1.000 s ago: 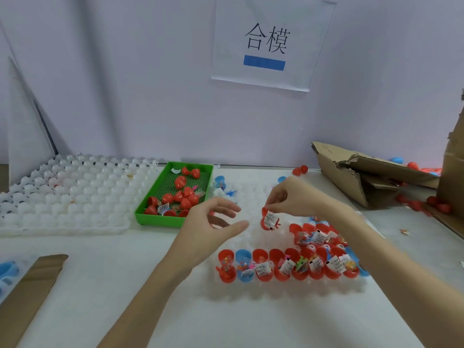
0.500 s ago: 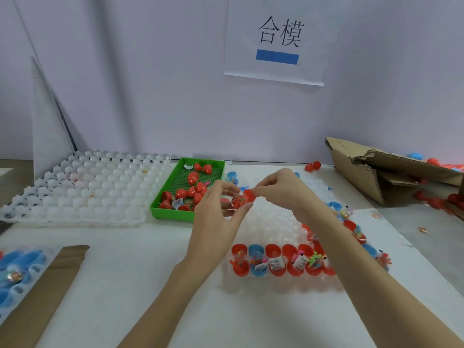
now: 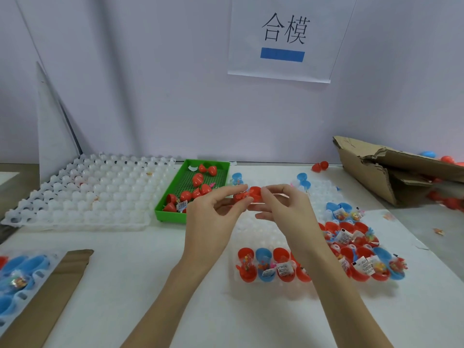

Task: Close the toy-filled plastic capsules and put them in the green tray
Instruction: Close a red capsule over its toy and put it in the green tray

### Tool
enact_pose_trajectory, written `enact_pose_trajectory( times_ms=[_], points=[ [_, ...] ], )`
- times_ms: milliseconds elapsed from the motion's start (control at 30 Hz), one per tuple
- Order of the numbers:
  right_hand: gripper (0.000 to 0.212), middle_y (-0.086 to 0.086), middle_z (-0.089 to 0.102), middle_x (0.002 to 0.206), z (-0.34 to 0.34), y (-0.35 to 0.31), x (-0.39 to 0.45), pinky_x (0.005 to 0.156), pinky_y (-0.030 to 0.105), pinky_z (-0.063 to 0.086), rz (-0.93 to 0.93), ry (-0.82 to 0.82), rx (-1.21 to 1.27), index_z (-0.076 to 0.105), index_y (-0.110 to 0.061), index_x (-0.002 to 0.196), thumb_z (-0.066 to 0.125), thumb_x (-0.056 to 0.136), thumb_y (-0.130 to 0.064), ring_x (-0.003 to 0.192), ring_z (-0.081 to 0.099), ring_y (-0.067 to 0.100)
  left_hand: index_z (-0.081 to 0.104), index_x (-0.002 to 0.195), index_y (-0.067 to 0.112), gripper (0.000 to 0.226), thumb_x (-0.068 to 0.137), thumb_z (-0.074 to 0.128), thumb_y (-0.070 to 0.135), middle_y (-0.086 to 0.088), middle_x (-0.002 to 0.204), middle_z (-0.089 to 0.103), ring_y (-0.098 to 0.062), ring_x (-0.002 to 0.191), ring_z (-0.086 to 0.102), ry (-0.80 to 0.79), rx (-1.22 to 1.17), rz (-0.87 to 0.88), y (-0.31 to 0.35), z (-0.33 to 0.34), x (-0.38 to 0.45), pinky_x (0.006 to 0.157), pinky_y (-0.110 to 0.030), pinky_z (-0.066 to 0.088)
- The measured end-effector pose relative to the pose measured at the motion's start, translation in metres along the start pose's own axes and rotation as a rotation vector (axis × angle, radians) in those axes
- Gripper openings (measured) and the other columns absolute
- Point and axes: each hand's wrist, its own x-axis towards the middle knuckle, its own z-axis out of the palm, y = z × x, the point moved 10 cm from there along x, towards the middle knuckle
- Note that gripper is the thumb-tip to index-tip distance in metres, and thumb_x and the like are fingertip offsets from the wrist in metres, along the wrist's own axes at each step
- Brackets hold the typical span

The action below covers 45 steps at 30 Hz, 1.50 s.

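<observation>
At the lower left of the frame a strip of cardboard (image 3: 42, 297) lay on the bench (image 3: 140, 285); above it, at mid-left, sat a white moulded tray (image 3: 82, 194); just right of that stood the green tray (image 3: 167, 213), holding several closed red capsules (image 3: 197, 179); at centre the left hand (image 3: 213, 222) and right hand (image 3: 283, 209) met above the bench, each grip curled, fingertips pinching one red capsule (image 3: 252, 193) between them, just right of the green tray; at lower right, rows of open capsules (image 3: 283, 266), red and blue, with toys inside, sat in a clear tray; a torn cardboard box (image 3: 381, 169) lay at the right edge.
</observation>
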Motion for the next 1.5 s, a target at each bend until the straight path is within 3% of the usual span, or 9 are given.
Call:
enact_pose_trajectory(
  times_ms=[200,300,500,700,800,933,1133,1367,1500],
  points=[
    [0.015,0.003,0.078,0.092,0.013,-0.006,-0.007,0.069,0.023,0.061,-0.082,-0.102,-0.025,0.064,-0.017,0.105,0.066,0.098,-0.030,0.089,0.076,0.011,0.079,0.114,0.023,0.027,0.088,0.081,0.018,0.015,0.100,0.078,-0.001,0.089,0.074,0.004,0.114,0.087,0.009,0.000,-0.002,0.080,-0.015,0.057],
    [0.019,0.003,0.075,0.096,0.012,-0.004,-0.006,0.067,0.020,0.060,-0.078,-0.085,-0.108,0.068,-0.014,0.099,0.071,0.093,-0.031,0.087,0.075,0.009,0.080,0.113,0.022,0.026,0.089,0.081,0.013,0.012,0.103,0.077,-0.003,0.091,0.073,-0.001,0.127,0.105,0.010,0.001,-0.003,0.080,-0.017,0.058],
    [0.012,0.002,0.076,0.095,0.006,0.001,-0.004,0.070,0.017,0.058,-0.047,-0.056,-0.026,0.074,-0.013,0.097,0.071,0.094,-0.024,0.089,0.075,0.011,0.079,0.118,0.017,0.032,0.086,0.084,0.012,0.006,0.109,0.075,-0.003,0.093,0.074,-0.035,0.123,0.117,0.008,0.003,-0.002,0.081,-0.017,0.059],
    [0.008,-0.013,0.076,0.087,-0.003,0.014,-0.003,0.074,0.015,0.057,0.022,0.020,-0.002,0.073,-0.021,0.100,0.069,0.097,-0.027,0.092,0.073,0.004,0.077,0.123,0.021,0.030,0.094,0.076,0.012,0.007,0.112,0.077,-0.006,0.101,0.074,-0.178,-0.006,-0.076,-0.010,0.016,0.001,0.089,-0.019,0.058],
    [0.008,-0.014,0.076,0.084,-0.002,0.019,-0.003,0.070,0.013,0.056,0.077,0.023,0.043,0.072,-0.021,0.099,0.067,0.098,-0.027,0.090,0.072,0.001,0.079,0.117,0.023,0.025,0.103,0.063,0.010,0.006,0.109,0.079,-0.007,0.098,0.075,-0.158,-0.065,-0.145,-0.014,0.014,0.001,0.083,-0.014,0.055],
    [0.006,-0.027,0.071,0.082,0.001,0.018,-0.003,0.076,0.016,0.052,0.051,0.019,-0.074,0.068,-0.029,0.096,0.064,0.099,-0.033,0.089,0.069,-0.003,0.081,0.113,0.021,0.021,0.101,0.067,0.012,0.006,0.100,0.081,-0.007,0.090,0.077,-0.099,-0.093,-0.215,-0.020,0.007,0.000,0.075,-0.013,0.056],
    [0.011,-0.013,0.074,0.086,0.000,0.020,-0.004,0.091,0.025,0.052,0.070,0.037,-0.078,0.072,-0.022,0.099,0.065,0.099,-0.030,0.096,0.068,0.007,0.081,0.105,0.013,0.014,0.094,0.075,0.008,-0.002,0.094,0.081,-0.018,0.086,0.079,-0.070,-0.294,-0.361,-0.028,0.007,-0.004,0.073,-0.018,0.058],
    [0.010,-0.011,0.070,0.095,0.002,0.020,-0.002,0.089,0.027,0.053,0.084,0.024,-0.141,0.069,-0.026,0.090,0.064,0.098,-0.028,0.097,0.066,0.010,0.080,0.102,0.017,0.012,0.092,0.077,0.011,0.001,0.091,0.081,-0.014,0.083,0.078,-0.038,-0.213,-0.363,-0.030,0.006,-0.003,0.067,-0.015,0.056],
    [0.010,-0.006,0.072,0.100,0.001,0.022,-0.001,0.092,0.030,0.056,0.105,-0.001,-0.149,0.071,-0.022,0.097,0.065,0.097,-0.030,0.096,0.070,0.011,0.080,0.102,0.013,0.011,0.092,0.077,0.010,-0.004,0.094,0.081,-0.020,0.084,0.079,-0.040,-0.300,-0.395,-0.033,0.009,-0.005,0.067,-0.016,0.057]
  ],
)
